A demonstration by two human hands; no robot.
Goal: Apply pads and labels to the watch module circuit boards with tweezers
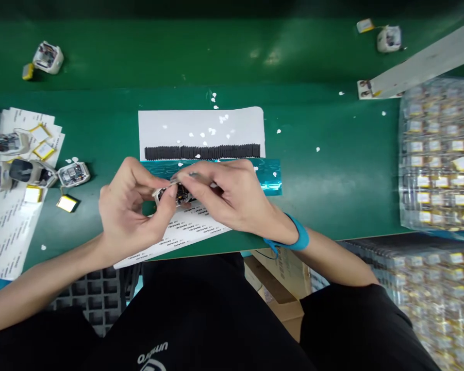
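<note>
My left hand grips a small white device housing with dark electronics inside, held just above a printed label sheet. My right hand holds metal tweezers, their tips at the housing. A blue wrist strap circles my right wrist. Behind the hands lies a white sheet carrying a row of black foam strips, with a teal strip in front of it.
The green table holds more housings and yellow batteries at the left on label sheets. Plastic trays of parts stack at the right. Two more housings lie farther back. A cardboard box sits below the table edge.
</note>
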